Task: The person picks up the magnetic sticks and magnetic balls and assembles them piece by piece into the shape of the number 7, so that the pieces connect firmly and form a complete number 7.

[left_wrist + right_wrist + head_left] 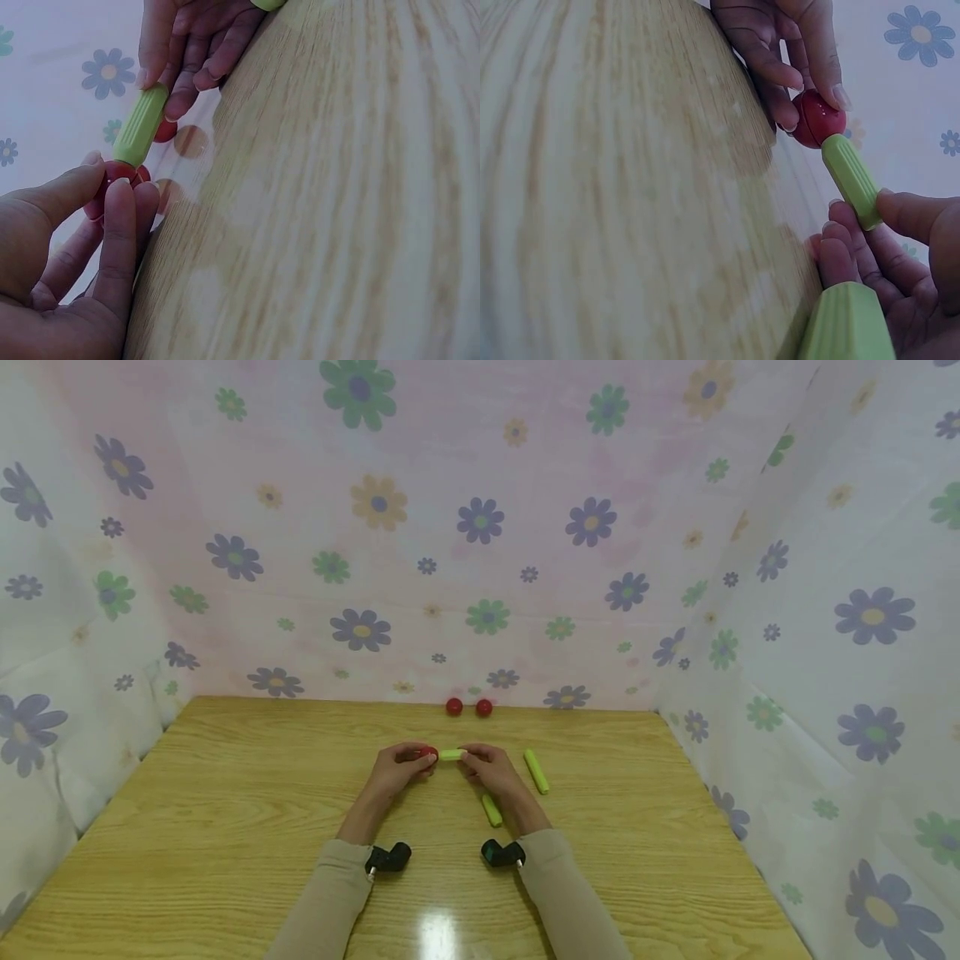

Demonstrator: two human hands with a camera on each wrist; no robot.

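My left hand pinches a red ball between thumb and fingers, just above the wooden table. One end of a ridged light-green stick meets the ball; whether it is fixed into it I cannot tell. At the stick's other end, my right hand grips it with thumb and fingertips. A thin seam line shows on the ball in the right wrist view. Beneath the right wrist lies a second green stick. A third green stick lies to the right of that hand.
Two more red balls sit at the table's back edge. Flower-patterned cloth rises behind the wooden table and on both sides. Each wrist wears a small black camera.
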